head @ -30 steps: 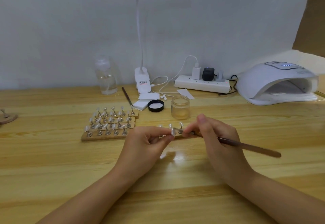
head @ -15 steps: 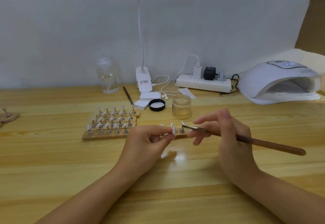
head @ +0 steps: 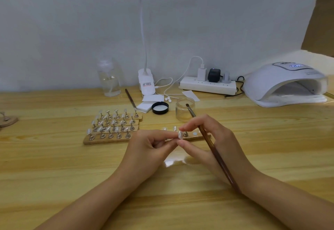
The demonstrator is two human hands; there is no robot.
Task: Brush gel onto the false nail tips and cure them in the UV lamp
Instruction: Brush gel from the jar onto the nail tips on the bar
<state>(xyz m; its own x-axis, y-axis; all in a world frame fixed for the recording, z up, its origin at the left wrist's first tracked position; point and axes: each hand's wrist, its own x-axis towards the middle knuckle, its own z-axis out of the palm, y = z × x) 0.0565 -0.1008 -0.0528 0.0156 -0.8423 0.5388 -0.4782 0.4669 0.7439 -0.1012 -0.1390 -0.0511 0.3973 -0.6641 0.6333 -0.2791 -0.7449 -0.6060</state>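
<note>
The false nail tip (head: 180,135) you are working on sits between your two hands, just above the worktop (head: 54,161) and in front of a wooden strip (head: 200,137) that carries a few more tips. Your left hand (head: 150,150) has its fingers curled in, pinching the tip at their ends. Your right hand (head: 211,144) meets it there, thumb and forefinger closed around the tip's other side, while the brush (head: 213,150) lies gripped across that hand with its bristle end pointing up and away toward the glass jar (head: 185,109). The jar stands open just behind your hands, its black lid (head: 160,107) beside it. Left of your hands, wooden racks (head: 112,126) hold rows of tips on small stands. The UV lamp (head: 287,83) sits at the far right of the worktop, well apart, its display lit.
</note>
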